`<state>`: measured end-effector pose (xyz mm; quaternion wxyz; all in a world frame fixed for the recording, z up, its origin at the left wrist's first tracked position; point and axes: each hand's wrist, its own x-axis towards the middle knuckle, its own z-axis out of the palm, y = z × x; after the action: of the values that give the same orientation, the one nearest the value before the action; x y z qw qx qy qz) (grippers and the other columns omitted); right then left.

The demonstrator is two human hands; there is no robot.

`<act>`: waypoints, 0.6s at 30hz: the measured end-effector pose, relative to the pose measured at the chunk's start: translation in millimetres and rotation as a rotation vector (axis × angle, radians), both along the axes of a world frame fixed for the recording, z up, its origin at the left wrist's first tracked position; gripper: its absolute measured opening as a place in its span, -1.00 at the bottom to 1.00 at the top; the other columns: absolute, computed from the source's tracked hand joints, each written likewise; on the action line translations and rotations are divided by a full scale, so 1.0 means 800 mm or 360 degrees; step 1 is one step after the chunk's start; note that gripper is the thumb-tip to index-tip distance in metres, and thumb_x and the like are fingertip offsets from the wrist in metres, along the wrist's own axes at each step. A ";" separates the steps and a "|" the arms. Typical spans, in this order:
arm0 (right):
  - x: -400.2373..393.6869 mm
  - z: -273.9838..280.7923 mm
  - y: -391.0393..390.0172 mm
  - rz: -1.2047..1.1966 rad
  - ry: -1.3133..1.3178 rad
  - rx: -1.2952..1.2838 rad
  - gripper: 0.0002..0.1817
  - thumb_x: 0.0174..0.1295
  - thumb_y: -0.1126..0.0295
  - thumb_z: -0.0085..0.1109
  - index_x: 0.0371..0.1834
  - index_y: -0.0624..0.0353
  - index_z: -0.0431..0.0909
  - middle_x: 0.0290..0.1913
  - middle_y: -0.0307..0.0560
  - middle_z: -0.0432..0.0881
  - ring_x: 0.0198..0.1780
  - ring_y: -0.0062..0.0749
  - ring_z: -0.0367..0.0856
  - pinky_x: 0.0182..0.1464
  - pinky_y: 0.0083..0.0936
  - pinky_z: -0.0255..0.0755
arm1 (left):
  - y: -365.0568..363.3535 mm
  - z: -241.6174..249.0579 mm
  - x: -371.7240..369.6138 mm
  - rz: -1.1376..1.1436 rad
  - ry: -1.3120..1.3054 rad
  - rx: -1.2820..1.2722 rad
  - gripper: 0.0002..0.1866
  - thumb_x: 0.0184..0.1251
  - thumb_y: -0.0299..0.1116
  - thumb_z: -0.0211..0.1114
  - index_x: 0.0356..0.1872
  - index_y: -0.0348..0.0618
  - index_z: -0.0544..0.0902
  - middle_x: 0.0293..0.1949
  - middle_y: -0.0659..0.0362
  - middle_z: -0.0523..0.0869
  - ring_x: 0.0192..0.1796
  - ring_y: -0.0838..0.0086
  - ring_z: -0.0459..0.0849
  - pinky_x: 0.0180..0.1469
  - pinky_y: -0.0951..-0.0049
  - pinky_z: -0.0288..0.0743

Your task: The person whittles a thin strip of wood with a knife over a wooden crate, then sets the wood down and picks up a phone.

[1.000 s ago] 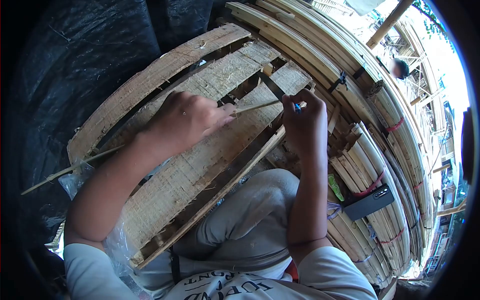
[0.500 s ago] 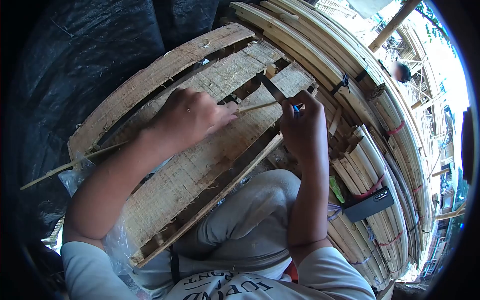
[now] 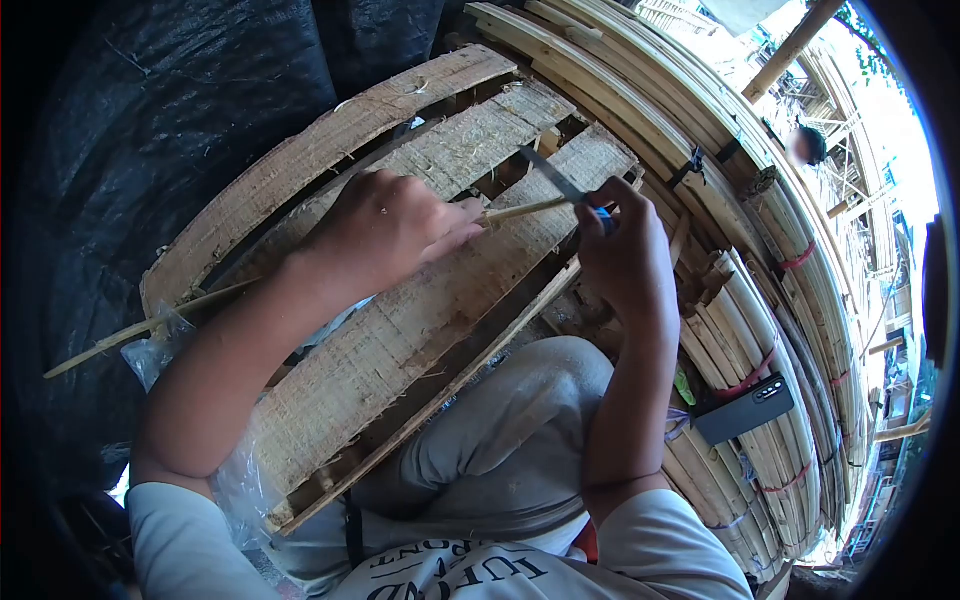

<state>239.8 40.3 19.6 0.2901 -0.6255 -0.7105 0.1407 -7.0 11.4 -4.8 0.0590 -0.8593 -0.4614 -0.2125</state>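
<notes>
My left hand point(image 3: 395, 222) is closed around a thin bamboo strip point(image 3: 130, 335), which runs under my forearm and out past the fingers on the right. In my right hand point(image 3: 630, 245) is a knife point(image 3: 553, 175) with a blue handle, its blade pointing up and left. The blade crosses the strip's right end; whether the edge touches it cannot be made out. Both hands are above a slatted bench of rough planks point(image 3: 360, 360), scattered with fine shavings point(image 3: 455, 150).
Bundles of bamboo strips point(image 3: 720, 330) tied with red bands lie to the right, with a dark phone point(image 3: 743, 410) on them. Long slats point(image 3: 620, 90) are stacked behind. Clear plastic point(image 3: 245, 490) hangs at the bench's left end. Black sheeting point(image 3: 200, 90) covers the far left. A person point(image 3: 808, 146) is in the background.
My right hand and the knife have moved slightly right, toward the end of the strip, and the blade has turned a little flatter. My left hand keeps its hold.
</notes>
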 end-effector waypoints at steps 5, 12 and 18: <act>-0.020 -0.004 -0.025 0.0153 -0.0097 0.0149 -0.85 0.39 0.44 0.28 -0.08 0.27 0.61 -0.32 0.36 0.72 -0.17 0.31 0.76 -0.10 0.10 0.53 | 0.000 0.002 0.002 0.0020 0.0053 0.0005 -0.76 0.52 -0.17 0.39 -0.19 -0.11 0.85 -0.58 0.05 0.73 -0.53 0.24 0.77 -0.42 0.25 0.64; -0.031 -0.005 -0.036 0.0376 -0.0042 0.0063 -0.85 0.39 0.49 0.25 -0.08 0.30 0.55 -0.38 0.37 0.70 -0.21 0.35 0.74 -0.17 0.12 0.53 | 0.005 -0.004 -0.002 -0.0004 0.0050 0.0028 -0.71 0.56 -0.13 0.34 -0.22 -0.12 0.85 -0.59 0.06 0.73 -0.54 0.25 0.77 -0.44 0.26 0.63; -0.030 -0.004 -0.028 0.0143 -0.0016 0.0041 -0.87 0.42 0.47 0.23 -0.10 0.29 0.54 -0.39 0.39 0.68 -0.22 0.41 0.70 -0.15 0.16 0.50 | 0.000 0.006 -0.001 0.0028 0.0004 -0.0073 -0.76 0.46 -0.16 0.43 -0.14 -0.11 0.86 -0.49 0.01 0.79 -0.45 0.16 0.81 -0.33 0.21 0.68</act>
<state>215.4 17.8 16.3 0.2879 -0.5899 -0.7411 0.1414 -7.5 11.3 0.3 0.0418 -0.8566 -0.4738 -0.2001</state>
